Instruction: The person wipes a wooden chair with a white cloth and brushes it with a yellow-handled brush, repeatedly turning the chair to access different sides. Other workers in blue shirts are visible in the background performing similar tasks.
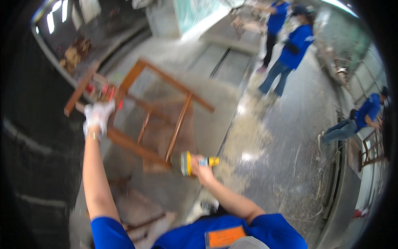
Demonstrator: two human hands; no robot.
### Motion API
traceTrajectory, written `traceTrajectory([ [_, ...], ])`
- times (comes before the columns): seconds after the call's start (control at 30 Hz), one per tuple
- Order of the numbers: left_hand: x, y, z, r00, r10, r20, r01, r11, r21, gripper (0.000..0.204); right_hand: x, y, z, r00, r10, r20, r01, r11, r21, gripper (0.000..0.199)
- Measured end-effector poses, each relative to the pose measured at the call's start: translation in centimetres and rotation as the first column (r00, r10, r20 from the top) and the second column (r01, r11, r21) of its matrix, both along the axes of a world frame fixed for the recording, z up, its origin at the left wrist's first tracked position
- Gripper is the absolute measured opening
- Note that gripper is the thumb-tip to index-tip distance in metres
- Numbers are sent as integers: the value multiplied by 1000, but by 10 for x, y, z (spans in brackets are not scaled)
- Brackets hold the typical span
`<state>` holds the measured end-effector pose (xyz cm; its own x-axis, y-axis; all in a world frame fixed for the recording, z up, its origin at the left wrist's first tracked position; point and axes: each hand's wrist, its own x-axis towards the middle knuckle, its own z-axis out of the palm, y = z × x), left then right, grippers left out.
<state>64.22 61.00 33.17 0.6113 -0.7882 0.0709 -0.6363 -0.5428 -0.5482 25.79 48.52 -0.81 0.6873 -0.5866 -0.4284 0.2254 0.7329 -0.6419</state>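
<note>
Grey floor (290, 137), glossy and scuffed to the right, with pale dust (244, 145) spread in a broad uneven band. Nearer the middle, a flat brown sheet (159, 135) below the chair (132, 78); hard to tell whether touching.

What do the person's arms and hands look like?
The left hand wears a white glove, with a narrow, shiny band near the wrist. The right hand looks gloveless. Short blue sleeves leave both forearms uncovered.
</note>
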Motion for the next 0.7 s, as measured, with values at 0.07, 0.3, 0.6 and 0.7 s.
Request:
traceTrajectory([
  [0.07,-15,0,-9,982,-166,85,174,979,-106,26,5,13,-8,991,67,116,-66,998,-19,21],
  [0.3,-35,-59,-12,953,257,-159,-285,939,-191,59,-49,-10,-101,844,-192,-502,249,967,48,23],
  [0.6,-49,-68,-10,937,253,-240,-312,916,-253,53,-9,17,-56,979,-197,59,188,973,133,16],
  [0.7,-48,-66,-10,955,228,-193,-272,929,-250,57,-43,-1,-89,804,-354,-478,444,892,85,19],
])
